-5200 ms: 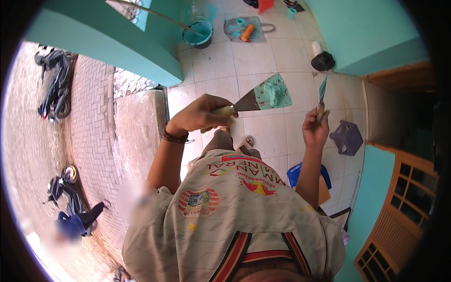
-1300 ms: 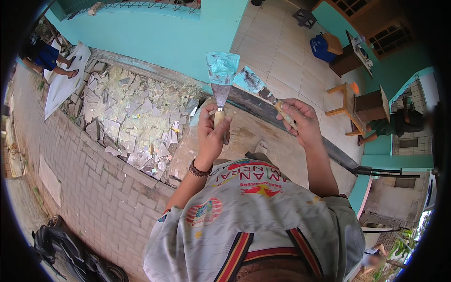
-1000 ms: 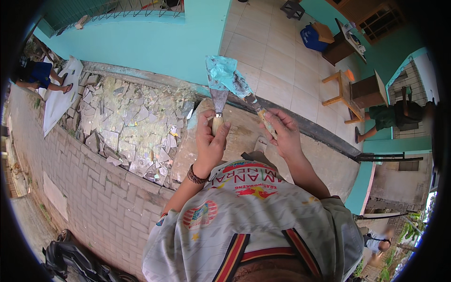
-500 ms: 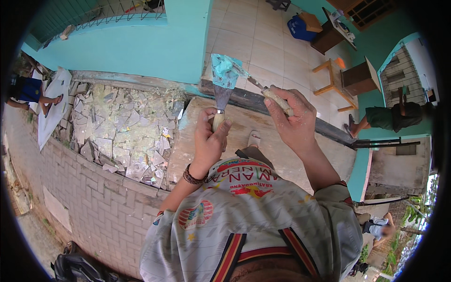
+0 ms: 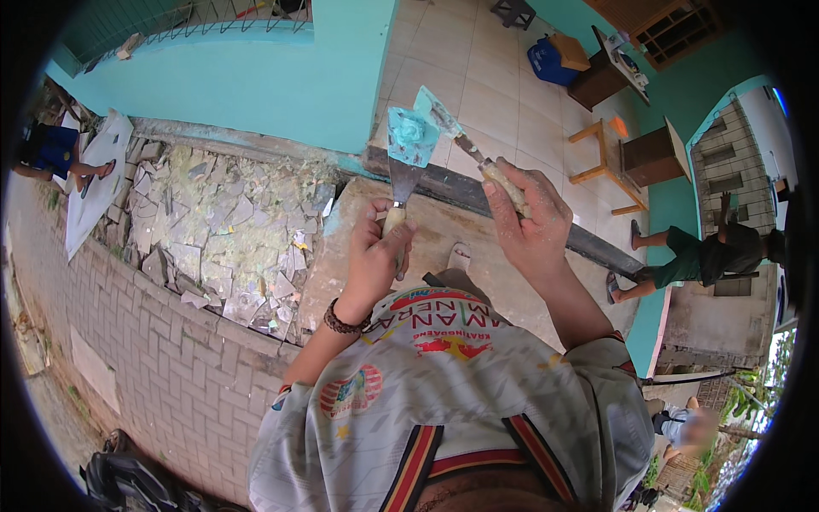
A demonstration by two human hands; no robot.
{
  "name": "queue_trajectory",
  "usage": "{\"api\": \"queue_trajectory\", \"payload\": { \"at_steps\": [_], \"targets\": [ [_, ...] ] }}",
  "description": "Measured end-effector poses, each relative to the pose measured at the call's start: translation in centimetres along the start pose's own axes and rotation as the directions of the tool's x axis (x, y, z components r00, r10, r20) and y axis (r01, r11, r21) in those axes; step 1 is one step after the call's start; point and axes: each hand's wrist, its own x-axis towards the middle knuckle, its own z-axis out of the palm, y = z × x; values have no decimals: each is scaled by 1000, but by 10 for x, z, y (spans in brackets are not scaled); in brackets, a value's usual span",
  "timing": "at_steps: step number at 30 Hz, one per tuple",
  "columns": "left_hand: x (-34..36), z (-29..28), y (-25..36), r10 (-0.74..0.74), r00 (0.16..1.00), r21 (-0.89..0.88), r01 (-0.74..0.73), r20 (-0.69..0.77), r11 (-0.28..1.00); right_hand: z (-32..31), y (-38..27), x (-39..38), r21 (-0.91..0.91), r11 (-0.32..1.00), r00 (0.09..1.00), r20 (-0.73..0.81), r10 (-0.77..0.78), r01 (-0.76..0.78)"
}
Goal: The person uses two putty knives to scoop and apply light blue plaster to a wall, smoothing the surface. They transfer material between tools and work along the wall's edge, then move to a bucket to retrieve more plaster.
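Note:
My left hand (image 5: 380, 247) is wrapped round the handle of a wide putty knife (image 5: 403, 177), its blade pointing away from me. A lump of turquoise putty (image 5: 411, 132) lies on that blade. In my right hand (image 5: 536, 209) is a second, narrower putty knife (image 5: 469, 148), gripped by its pale, worn handle. Its blade is coated in turquoise and tilts toward the far left, just above and beside the lump. Whether the two blades touch, I cannot tell. Whitish specks cover my right fingers.
A turquoise wall (image 5: 256, 90) stands ahead left, broken tile pieces (image 5: 213, 222) below it. Beyond a dark sill lies a tiled floor (image 5: 478, 68) with a wooden stool (image 5: 603, 154) and a blue container (image 5: 548, 61). One person (image 5: 725, 254) is at right, another (image 5: 64, 154) far left.
The right putty knife's blade has lifted off the lump and swung up and left. The left one stays nearly still. The person at right has shifted, with legs apart.

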Motion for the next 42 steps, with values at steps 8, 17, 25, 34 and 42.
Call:
{"api": "queue_trajectory", "payload": {
  "at_steps": [8,17,25,34,42],
  "targets": [
    [-7,-5,6,14,1000,-40,-13,21,999,11,7,-10,21,1000,996,86,-1,-1],
    [-12,-6,7,-12,999,-45,11,-32,999,17,14,-12,18,1000,1000,24,-14,14],
    [-24,-13,1,0,1000,-68,-2,-30,998,24,9,-27,66,998,997,70,-14,9],
    [-37,-20,-3,-1,999,-118,-4,-50,993,31,11,-32,80,996,986,155,-61,49],
    [-60,-32,-14,20,996,-130,-32,-88,991,32,-9,-41,98,993,977,197,-78,60]
  ]
}}
